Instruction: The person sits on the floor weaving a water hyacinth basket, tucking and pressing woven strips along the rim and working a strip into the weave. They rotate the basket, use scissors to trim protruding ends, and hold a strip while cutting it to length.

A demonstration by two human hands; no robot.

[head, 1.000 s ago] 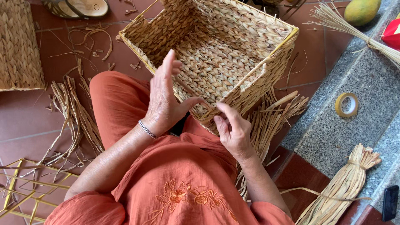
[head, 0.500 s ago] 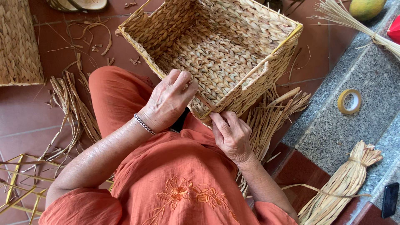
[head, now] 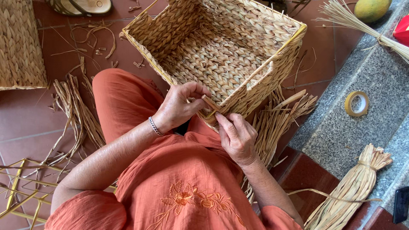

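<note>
**Head view: both hands at the near corner of the basket**

Head camera looks down on a rectangular woven basket (head: 221, 55) resting tilted against the person's knee, its open mouth facing up and its long axis running from near left to far right. The near corner meets the hands directly; nothing lies between them.

Left hand (head: 181, 106) is curled, thumb and fingertips pinched on a flat strand (head: 211, 103) that sticks out at the rim of that corner. Right hand (head: 237, 138) sits just below and to the right, fingers half bent, its index finger pressing up against the weave under the same corner; whether it grips a strand I cannot tell. Of the two, the left is the one on the strand, which slants from near right up to far left.

Loose straw ends (head: 277, 123) fan out under the basket on the right, touching the right hand's side. More straw (head: 76, 115) lies on the tiled floor to the left, well apart. A stone step on the right carries a tape roll (head: 357, 103) and a tied bundle (head: 353, 191), both out of the way. Open room lies above the basket mouth and along the near rim to the left.
</note>
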